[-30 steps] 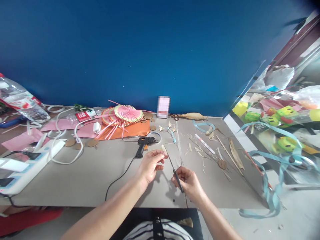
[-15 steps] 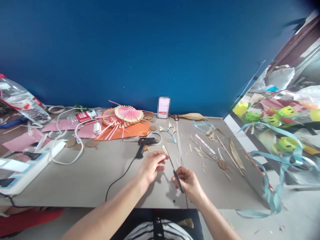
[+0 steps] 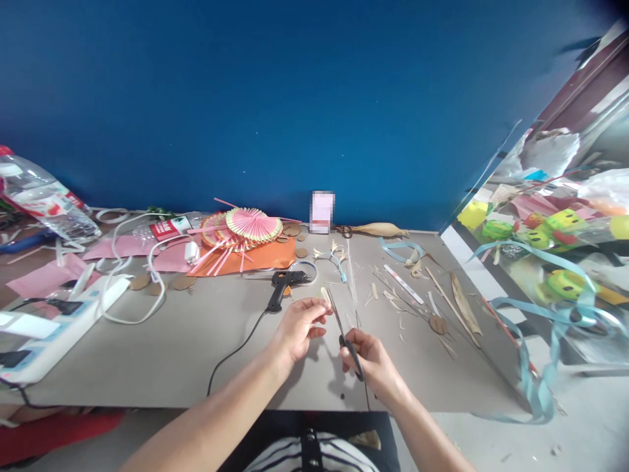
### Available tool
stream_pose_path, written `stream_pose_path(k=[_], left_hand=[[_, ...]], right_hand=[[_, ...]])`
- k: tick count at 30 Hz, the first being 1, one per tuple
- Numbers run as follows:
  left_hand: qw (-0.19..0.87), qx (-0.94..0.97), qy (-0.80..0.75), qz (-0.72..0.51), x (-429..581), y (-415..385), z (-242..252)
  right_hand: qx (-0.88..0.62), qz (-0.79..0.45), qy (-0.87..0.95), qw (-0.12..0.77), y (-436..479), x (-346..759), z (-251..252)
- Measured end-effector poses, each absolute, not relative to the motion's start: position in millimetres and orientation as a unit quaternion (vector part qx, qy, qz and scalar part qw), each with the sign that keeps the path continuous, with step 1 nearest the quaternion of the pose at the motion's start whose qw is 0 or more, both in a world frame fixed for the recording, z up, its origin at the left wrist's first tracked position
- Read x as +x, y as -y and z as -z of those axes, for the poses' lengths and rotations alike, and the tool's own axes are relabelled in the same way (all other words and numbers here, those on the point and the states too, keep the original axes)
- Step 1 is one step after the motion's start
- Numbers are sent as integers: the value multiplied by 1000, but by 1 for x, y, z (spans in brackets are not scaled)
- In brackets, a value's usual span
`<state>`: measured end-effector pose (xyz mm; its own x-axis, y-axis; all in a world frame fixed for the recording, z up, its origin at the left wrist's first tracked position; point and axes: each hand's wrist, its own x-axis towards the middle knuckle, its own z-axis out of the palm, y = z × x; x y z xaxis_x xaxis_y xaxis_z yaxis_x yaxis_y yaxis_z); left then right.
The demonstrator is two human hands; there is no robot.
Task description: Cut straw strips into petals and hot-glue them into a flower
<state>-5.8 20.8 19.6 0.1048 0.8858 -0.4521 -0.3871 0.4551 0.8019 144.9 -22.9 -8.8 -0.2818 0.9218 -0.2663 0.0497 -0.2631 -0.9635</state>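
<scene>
Between the thumb and fingers of my left hand (image 3: 305,326) is pinched a small pale strip (image 3: 324,293), perhaps dried husk; its tip sticks up past the fingertips. My right hand (image 3: 369,360) grips a pair of scissors (image 3: 352,356) by the dark handles. The scissor blades (image 3: 335,311) point up and away, their tips beside the strip and my left fingertips. Just beyond my left hand lies a black glue gun (image 3: 281,288) with its cord trailing toward the table's front edge. A blue hairband-like loop with pale pieces (image 3: 339,265) lies past the blades.
A white power strip (image 3: 63,334) and bottle (image 3: 44,196) are at the left. Pink paper fans (image 3: 251,226) rest on orange paper (image 3: 280,255). A phone-like card (image 3: 322,212) leans on the blue wall. Husk scraps, a marker (image 3: 403,284) and blue ribbon (image 3: 545,380) are right.
The scissors have opened slightly and turned, with the blades now apart beside the strip. My right hand has shifted slightly; my left hand is almost still.
</scene>
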Motion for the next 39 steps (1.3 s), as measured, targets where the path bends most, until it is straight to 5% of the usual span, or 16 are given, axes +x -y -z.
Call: stream_pose_path(k=[39], left_hand=[[685, 302, -494, -441, -6, -18, -17]], right_hand=[[-548, -574, 513, 329, 21, 148, 19]])
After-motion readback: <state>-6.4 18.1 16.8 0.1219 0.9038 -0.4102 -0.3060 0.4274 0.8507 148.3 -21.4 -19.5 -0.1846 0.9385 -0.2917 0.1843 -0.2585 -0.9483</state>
